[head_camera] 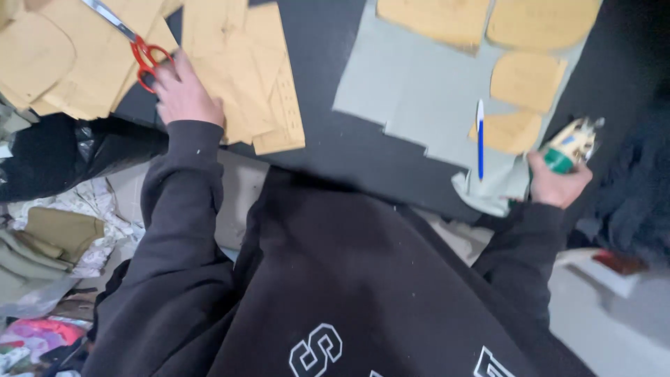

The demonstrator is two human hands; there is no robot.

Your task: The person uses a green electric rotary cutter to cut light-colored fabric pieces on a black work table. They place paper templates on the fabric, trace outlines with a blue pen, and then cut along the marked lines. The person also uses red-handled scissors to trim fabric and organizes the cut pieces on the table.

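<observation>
My left hand (183,91) rests on tan paper pattern pieces (244,77) at the left of the black table (328,139), with its fingers at the red handles of a pair of scissors (143,56). Whether the fingers grip the scissors I cannot make out. My right hand (555,180) is closed around a small green and white object with a pale top (574,143) at the table's right edge. Pale grey-green fabric (419,98) lies spread on the table, with tan pattern pieces (527,80) on it and a blue and white pen (480,136) lying lengthwise.
A black plastic bag (63,157) sits left of the table. Below it on the floor lie olive fabric scraps (49,237) and crumpled patterned cloth. Dark cloth (635,195) hangs at the right. My black sweatshirt fills the lower middle.
</observation>
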